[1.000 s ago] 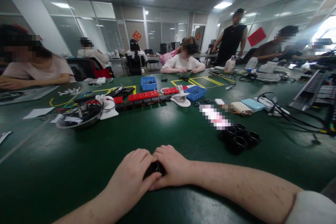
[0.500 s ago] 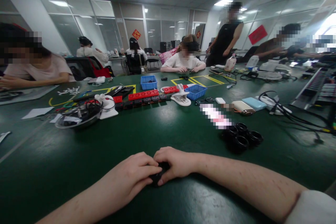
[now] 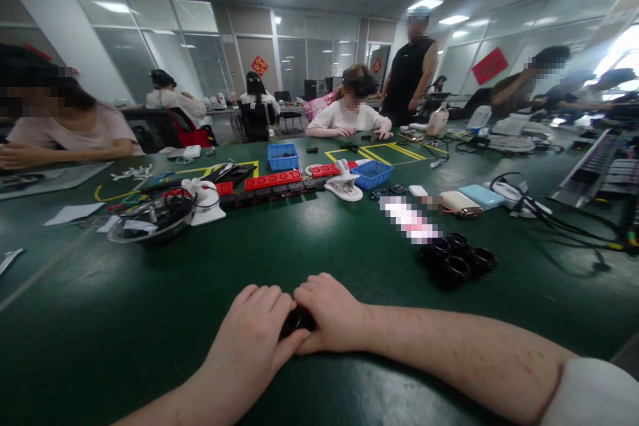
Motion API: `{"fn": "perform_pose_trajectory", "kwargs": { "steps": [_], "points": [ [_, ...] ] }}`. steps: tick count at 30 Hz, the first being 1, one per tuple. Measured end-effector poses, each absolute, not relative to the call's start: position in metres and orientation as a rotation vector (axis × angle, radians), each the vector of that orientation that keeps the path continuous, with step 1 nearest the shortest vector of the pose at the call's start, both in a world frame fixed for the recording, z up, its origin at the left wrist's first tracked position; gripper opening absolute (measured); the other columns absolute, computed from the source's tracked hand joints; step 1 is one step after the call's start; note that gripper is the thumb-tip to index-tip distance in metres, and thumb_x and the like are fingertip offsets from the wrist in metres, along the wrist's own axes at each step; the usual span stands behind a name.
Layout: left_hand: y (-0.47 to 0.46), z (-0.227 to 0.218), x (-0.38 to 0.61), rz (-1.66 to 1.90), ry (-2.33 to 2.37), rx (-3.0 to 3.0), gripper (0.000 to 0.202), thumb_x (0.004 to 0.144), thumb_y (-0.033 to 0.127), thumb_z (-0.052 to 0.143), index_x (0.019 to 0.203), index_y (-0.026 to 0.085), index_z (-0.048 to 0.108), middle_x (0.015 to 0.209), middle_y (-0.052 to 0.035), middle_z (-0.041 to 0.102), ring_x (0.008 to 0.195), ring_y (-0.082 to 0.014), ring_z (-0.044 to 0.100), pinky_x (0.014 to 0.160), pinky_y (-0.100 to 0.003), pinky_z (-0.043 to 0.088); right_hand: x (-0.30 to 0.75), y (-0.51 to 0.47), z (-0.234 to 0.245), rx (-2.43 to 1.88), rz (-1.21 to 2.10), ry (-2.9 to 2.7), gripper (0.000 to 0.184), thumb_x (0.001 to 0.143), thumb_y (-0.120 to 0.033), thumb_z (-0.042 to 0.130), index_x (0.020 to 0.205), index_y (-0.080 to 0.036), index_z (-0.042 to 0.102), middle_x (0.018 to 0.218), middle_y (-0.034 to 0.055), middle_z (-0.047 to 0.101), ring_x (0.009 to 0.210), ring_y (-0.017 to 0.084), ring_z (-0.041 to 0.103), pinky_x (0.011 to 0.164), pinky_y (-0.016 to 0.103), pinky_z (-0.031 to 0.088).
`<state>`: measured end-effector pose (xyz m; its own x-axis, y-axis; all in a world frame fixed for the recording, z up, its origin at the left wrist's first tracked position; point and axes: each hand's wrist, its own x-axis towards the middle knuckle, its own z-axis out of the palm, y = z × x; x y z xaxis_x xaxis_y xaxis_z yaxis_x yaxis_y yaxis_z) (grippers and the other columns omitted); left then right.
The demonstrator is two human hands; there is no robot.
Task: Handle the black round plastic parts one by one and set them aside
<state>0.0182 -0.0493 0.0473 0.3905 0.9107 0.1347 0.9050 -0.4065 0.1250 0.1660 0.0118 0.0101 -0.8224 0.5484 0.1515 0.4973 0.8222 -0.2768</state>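
Both hands are closed round a small black round part (image 3: 298,321) just above the green table, low in the middle of the view. My left hand (image 3: 257,323) grips it from the left, its thumb along the near side and its fingers over the far side. From the right, my right hand (image 3: 330,314) wraps it, the thumb meeting the left thumb. Most of the part is hidden by the fingers; a dark, shiny curved face shows between them. Several black ring-shaped pieces (image 3: 457,266) stand grouped to the right, beyond my right forearm.
Ahead stand a metal bowl (image 3: 150,234) of cables, a row of red blocks (image 3: 274,180), a white clip stand (image 3: 344,185) and blue bins (image 3: 372,175). A blurred-out flat item (image 3: 410,219) and a light blue case (image 3: 482,197) lie rightward. People sit around the table.
My left hand has turned and its fingers have moved up over the far side of the black part. My right hand's grip has closed further round it. A standing person has shifted left.
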Motion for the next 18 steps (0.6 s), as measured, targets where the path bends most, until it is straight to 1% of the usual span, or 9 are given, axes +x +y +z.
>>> {"fn": "perform_pose_trajectory", "kwargs": {
  "steps": [1, 3, 5, 6, 7, 9, 12, 15, 18],
  "points": [
    [-0.049, 0.048, 0.016, 0.299, 1.668, 2.576, 0.013, 0.073, 0.027, 0.062, 0.079, 0.017, 0.058, 0.078, -0.0025, 0.056, 0.075, -0.0212, 0.052, 0.074, -0.040, 0.041, 0.167, 0.013, 0.010, -0.787, 0.358, -2.779, 0.046, 0.060, -0.056, 0.062, 0.079, -0.015, 0.055, 0.073, 0.0024, 0.055, 0.070, 0.017, 0.049, 0.065, 0.029, 0.035],
    [-0.047, 0.052, 0.011, 0.336, 1.573, 2.529, 0.021, 0.072, 0.028, 0.063, 0.090, 0.018, 0.058, 0.089, -0.0035, 0.057, 0.083, -0.0221, 0.052, 0.078, -0.039, 0.041, 0.171, 0.017, 0.012, -0.687, 0.465, -2.787, 0.052, 0.061, -0.055, 0.063, 0.094, -0.015, 0.055, 0.081, 0.0032, 0.056, 0.075, 0.018, 0.050, 0.068, 0.029, 0.036],
    [-0.045, 0.058, 0.004, 0.339, 1.435, 2.478, 0.031, 0.073, 0.027, 0.061, 0.103, 0.022, 0.054, 0.103, -0.0035, 0.055, 0.093, -0.0220, 0.050, 0.081, -0.037, 0.041, 0.174, 0.023, 0.014, -0.551, 0.601, -2.806, 0.057, 0.063, -0.048, 0.066, 0.109, -0.017, 0.051, 0.093, 0.0045, 0.056, 0.083, 0.018, 0.051, 0.073, 0.030, 0.037],
    [-0.044, 0.061, 0.000, 0.320, 1.360, 2.461, 0.032, 0.076, 0.025, 0.059, 0.107, 0.025, 0.052, 0.107, -0.0028, 0.053, 0.096, -0.0213, 0.049, 0.083, -0.036, 0.041, 0.176, 0.026, 0.015, -0.489, 0.664, -2.818, 0.057, 0.064, -0.043, 0.067, 0.113, -0.018, 0.049, 0.099, 0.0050, 0.056, 0.088, 0.019, 0.051, 0.076, 0.030, 0.037],
    [-0.043, 0.064, -0.003, 0.296, 1.285, 2.454, 0.033, 0.078, 0.022, 0.056, 0.110, 0.028, 0.051, 0.110, -0.0020, 0.052, 0.099, -0.0205, 0.048, 0.085, -0.035, 0.041, 0.178, 0.030, 0.016, -0.439, 0.719, -2.827, 0.055, 0.065, -0.039, 0.068, 0.113, -0.019, 0.050, 0.104, 0.0052, 0.055, 0.093, 0.019, 0.050, 0.079, 0.031, 0.037],
    [-0.041, 0.069, -0.008, 0.248, 1.155, 2.466, 0.036, 0.080, 0.014, 0.051, 0.112, 0.031, 0.051, 0.112, -0.0003, 0.051, 0.102, -0.0187, 0.048, 0.087, -0.032, 0.039, 0.179, 0.035, 0.017, -0.366, 0.808, -2.838, 0.045, 0.068, -0.032, 0.067, 0.108, -0.019, 0.054, 0.108, 0.0048, 0.054, 0.098, 0.019, 0.049, 0.084, 0.031, 0.036],
    [-0.040, 0.071, -0.010, 0.197, 1.073, 2.480, 0.040, 0.081, 0.006, 0.046, 0.111, 0.032, 0.053, 0.110, 0.0010, 0.053, 0.101, -0.0166, 0.048, 0.086, -0.028, 0.040, 0.179, 0.039, 0.016, -0.314, 0.870, -2.826, 0.035, 0.068, -0.027, 0.068, 0.100, -0.017, 0.057, 0.103, 0.0036, 0.056, 0.097, 0.018, 0.050, 0.084, 0.030, 0.036],
    [-0.039, 0.066, -0.008, 0.189, 1.127, 2.465, 0.037, 0.081, 0.007, 0.046, 0.108, 0.031, 0.055, 0.104, 0.0006, 0.054, 0.095, -0.0159, 0.050, 0.081, -0.027, 0.041, 0.177, 0.039, 0.014, -0.331, 0.868, -2.802, 0.034, 0.065, -0.028, 0.070, 0.095, -0.016, 0.058, 0.093, 0.0023, 0.058, 0.088, 0.016, 0.052, 0.079, 0.028, 0.038],
    [-0.041, 0.059, -0.004, 0.225, 1.254, 2.476, 0.030, 0.079, 0.011, 0.050, 0.104, 0.027, 0.056, 0.094, -0.0008, 0.055, 0.086, -0.0171, 0.052, 0.075, -0.028, 0.042, 0.175, 0.037, 0.011, -0.447, 0.834, -2.774, 0.038, 0.061, -0.033, 0.072, 0.091, -0.016, 0.057, 0.083, 0.0002, 0.057, 0.078, 0.014, 0.052, 0.071, 0.025, 0.039]
  ]
}}
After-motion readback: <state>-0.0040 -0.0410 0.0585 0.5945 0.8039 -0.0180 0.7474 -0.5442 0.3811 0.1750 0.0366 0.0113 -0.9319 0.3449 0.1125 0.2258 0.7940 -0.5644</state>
